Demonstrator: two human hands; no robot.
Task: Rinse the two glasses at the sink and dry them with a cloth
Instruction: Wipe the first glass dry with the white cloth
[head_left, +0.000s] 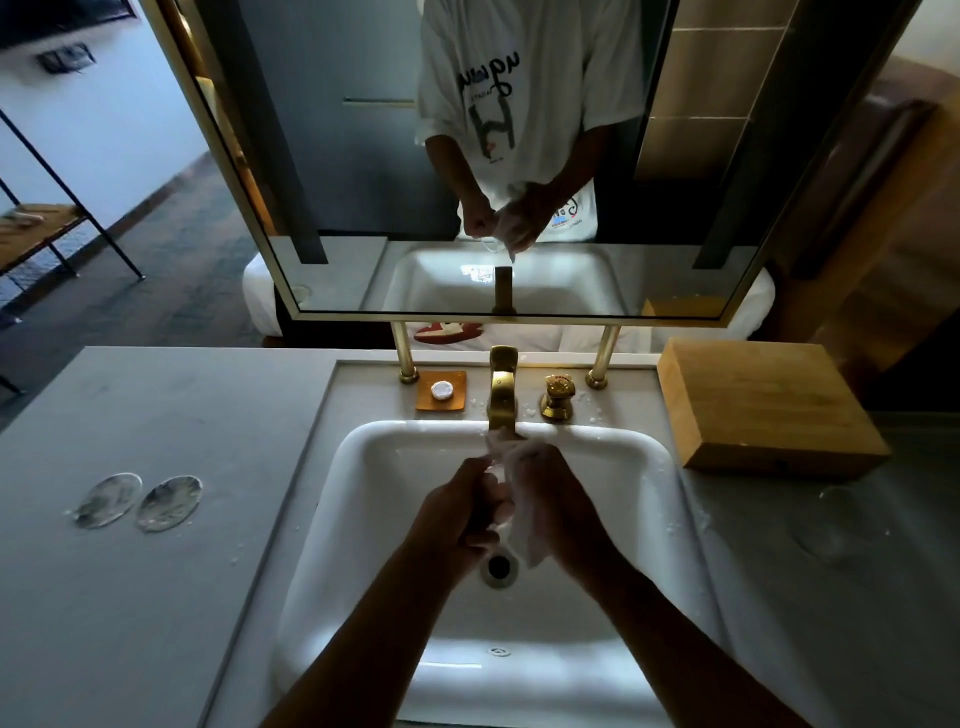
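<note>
Grey countertop (156, 426) carried everything, with a white sink basin (363, 467) set into it, drain (500, 566) at the basin bottom just below the hands. Far to the left of the hands, two clear round coasters (139, 503) lay flat side by side on the counter, nearly touching, water drops around them. Beyond the hands on the back ledge: an orange soap dish (441, 391) with a small white round soap (442, 389), a brass faucet (502, 387), and a brass tap handle (558, 397). To the right of the hands a wooden box (769, 410) sat on the counter; nearer than it, a faint clear glass (831, 525), hard to make out.
</note>
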